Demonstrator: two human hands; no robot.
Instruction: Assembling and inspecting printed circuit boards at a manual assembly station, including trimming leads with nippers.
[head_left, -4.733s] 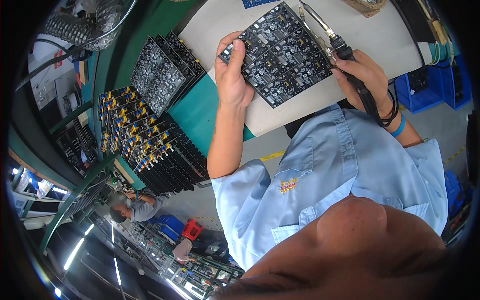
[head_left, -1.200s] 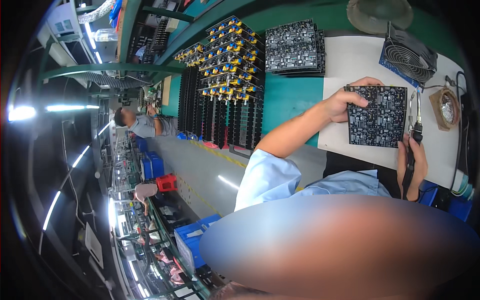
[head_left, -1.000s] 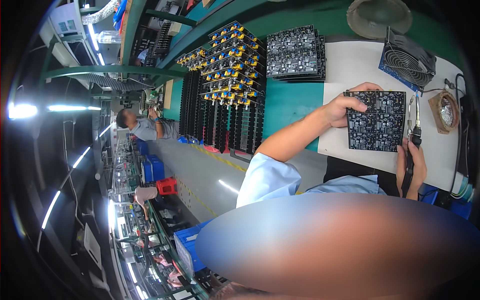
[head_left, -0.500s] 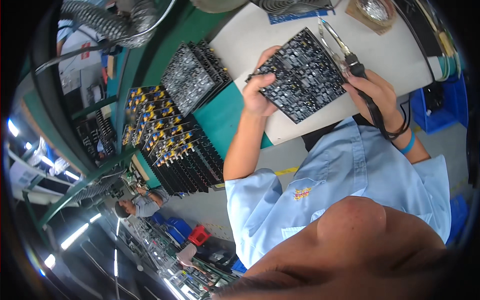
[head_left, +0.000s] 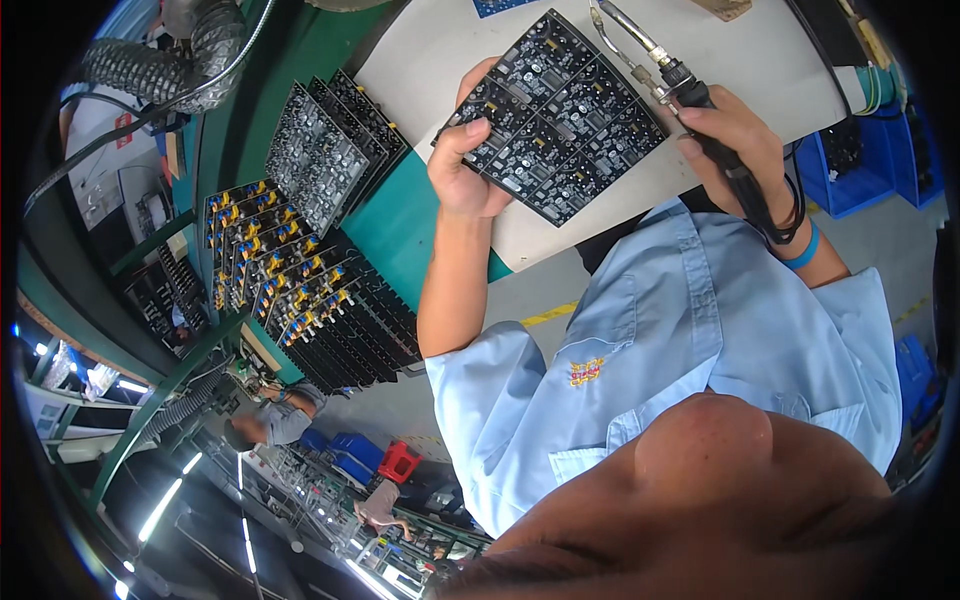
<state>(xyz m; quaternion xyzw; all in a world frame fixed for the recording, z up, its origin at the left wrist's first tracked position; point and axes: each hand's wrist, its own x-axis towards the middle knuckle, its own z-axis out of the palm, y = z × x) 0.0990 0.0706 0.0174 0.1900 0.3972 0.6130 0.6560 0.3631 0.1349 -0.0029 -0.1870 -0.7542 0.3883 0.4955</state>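
Note:
A square black circuit board panel (head_left: 565,125), divided into several smaller boards crowded with small parts, is held up over the white work surface (head_left: 400,65). My left hand (head_left: 468,170) grips it by its left corner, thumb on the upper face and the other fingers partly hidden behind. In my right hand (head_left: 745,150) is a soldering iron (head_left: 735,175) with a black handle and a thin metal tube beside its shaft. Its shaft points up and away, beyond the panel's right side. The tip lies close to the picture's upper edge, apart from the panel.
To the left, several similar boards (head_left: 315,160) lean in a stack beside a row of upright boards with yellow and blue parts (head_left: 285,265). A green mat (head_left: 385,235) lies under them. Blue bins (head_left: 850,180) stand at right. A ribbed duct (head_left: 150,75) hangs upper left; other people are farther off.
The whole view has shifted, so bench and hands appear farther left and higher. The panel looks slightly larger, its divisions plainer. Both hands keep their holds.

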